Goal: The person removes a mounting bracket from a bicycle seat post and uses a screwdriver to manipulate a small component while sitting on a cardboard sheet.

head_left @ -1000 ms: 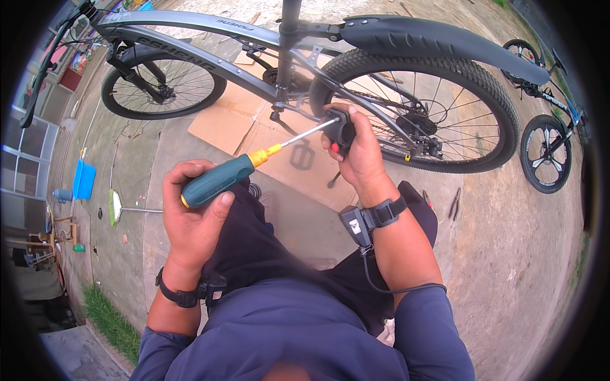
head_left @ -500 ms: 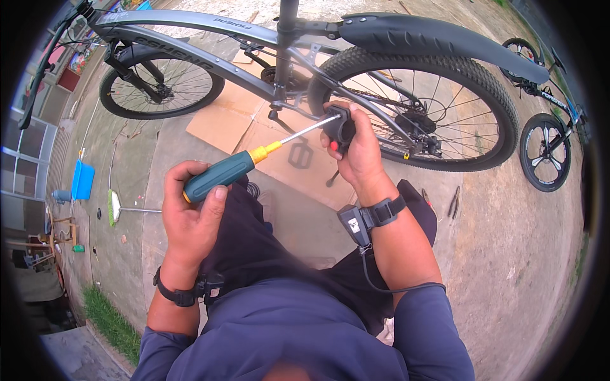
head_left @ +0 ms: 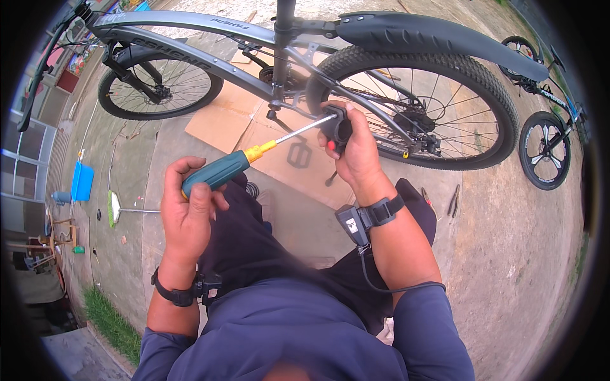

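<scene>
Head view: screwdriver (head_left: 254,160) slants up and right from left hand (head_left: 189,213), whose grip is clamped on its green handle, to a small black part (head_left: 335,127) clamped in right hand (head_left: 357,150) beside the bicycle's rear wheel (head_left: 432,101); tip meets the part.

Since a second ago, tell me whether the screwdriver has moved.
Cannot tell. The screwdriver sits in the same pose, its tip at the black part in the right hand, beside the rear wheel; only the view shifts slightly.
</scene>
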The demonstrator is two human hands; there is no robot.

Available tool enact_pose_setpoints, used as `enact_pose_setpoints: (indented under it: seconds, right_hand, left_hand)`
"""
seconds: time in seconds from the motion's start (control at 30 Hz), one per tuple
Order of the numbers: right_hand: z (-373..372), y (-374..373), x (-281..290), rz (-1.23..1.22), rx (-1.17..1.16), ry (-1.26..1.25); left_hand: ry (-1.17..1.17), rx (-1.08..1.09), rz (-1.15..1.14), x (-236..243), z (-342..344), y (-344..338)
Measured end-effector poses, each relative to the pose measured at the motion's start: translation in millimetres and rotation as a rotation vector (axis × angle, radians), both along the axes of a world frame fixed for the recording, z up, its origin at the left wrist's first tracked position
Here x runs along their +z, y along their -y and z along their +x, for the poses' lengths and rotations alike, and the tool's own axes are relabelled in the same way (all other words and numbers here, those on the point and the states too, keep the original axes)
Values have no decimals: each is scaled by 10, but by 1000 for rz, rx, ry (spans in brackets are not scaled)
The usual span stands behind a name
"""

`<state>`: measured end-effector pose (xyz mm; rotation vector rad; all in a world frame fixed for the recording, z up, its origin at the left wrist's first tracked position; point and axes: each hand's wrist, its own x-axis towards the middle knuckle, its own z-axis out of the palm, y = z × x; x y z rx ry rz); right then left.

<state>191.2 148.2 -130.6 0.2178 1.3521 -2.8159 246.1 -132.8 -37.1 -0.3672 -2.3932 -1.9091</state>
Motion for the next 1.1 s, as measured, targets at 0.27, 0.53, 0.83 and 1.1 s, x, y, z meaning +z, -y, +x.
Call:
enact_pose_setpoints:
  seconds: [0.27, 0.53, 0.83, 1.1]
  right_hand:
    - [-12, 72, 20, 3, -54, -11]
    - [-9, 93, 57, 23, -83, 6]
    - [2, 84, 64, 46, -95, -14]
    - [1, 73, 42, 74, -98, -7]
  left_hand:
    - [-62, 1, 8, -55, -9, 43]
    - [-418, 66, -195, -148, -62, -66]
    - [-251, -23, -193, -73, -67, 97]
    - [121, -29, 17, 69, -48, 126]
